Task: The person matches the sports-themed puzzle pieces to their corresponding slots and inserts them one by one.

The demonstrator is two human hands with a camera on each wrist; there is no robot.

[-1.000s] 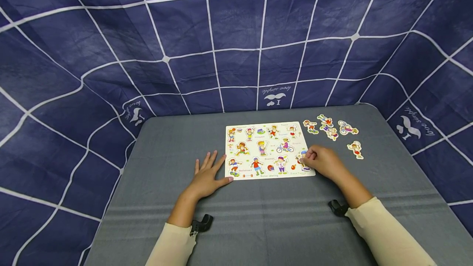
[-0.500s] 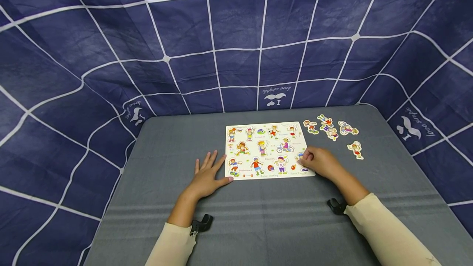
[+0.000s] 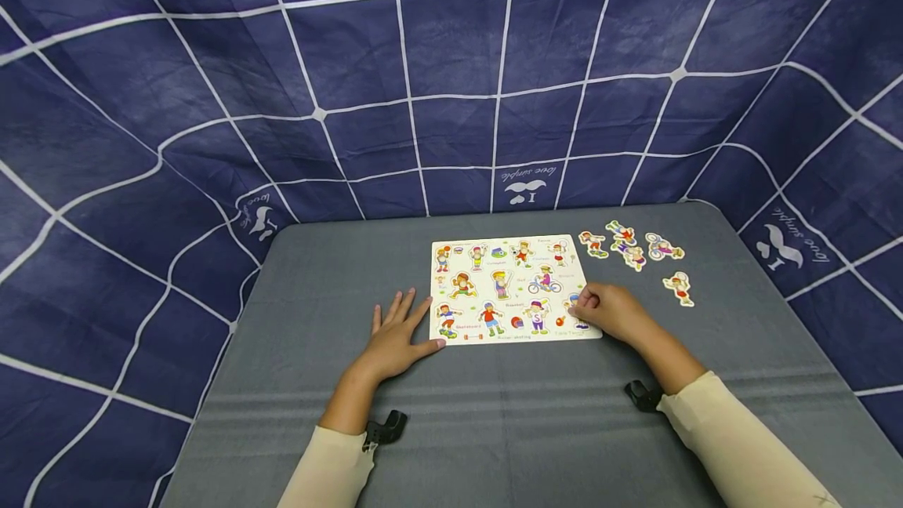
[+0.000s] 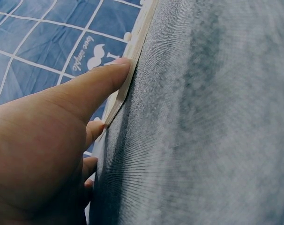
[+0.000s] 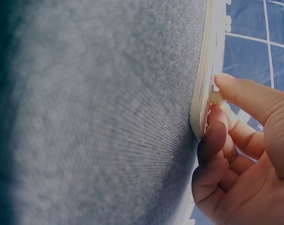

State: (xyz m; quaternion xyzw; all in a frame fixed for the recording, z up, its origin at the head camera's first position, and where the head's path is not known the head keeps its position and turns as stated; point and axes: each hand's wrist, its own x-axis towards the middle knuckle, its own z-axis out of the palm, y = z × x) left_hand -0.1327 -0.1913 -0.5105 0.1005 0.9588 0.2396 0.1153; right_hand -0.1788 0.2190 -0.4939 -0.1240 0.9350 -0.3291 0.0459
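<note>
A wooden puzzle board (image 3: 471, 256) printed with sports figures lies flat on the grey tabletop. My left hand (image 3: 392, 342) has its fingers spread at the board's lower left, and the thumb touches the front edge near the corner. In the left wrist view that thumb (image 4: 102, 77) lies against the board's rim. At the board's lower right corner, my right hand (image 3: 617, 310) pinches the small round knob (image 5: 217, 98) of a puzzle piece (image 3: 580, 323) with a blue-capped figure. The fingers hide part of this piece. It sits at the Table Tennis spot, but whether it lies flush cannot be told.
Several loose figure pieces lie right of the board: a cluster (image 3: 624, 245) of overlapping ones, a cyclist (image 3: 663, 246), a red-clad figure (image 3: 593, 244) and a single one (image 3: 679, 288) nearer. A blue gridded curtain (image 3: 451, 132) surrounds the table (image 3: 494, 429).
My right hand has shifted slightly left with the blue-capped puzzle piece, then stayed almost still over the last half second. The left hand has kept its place.
</note>
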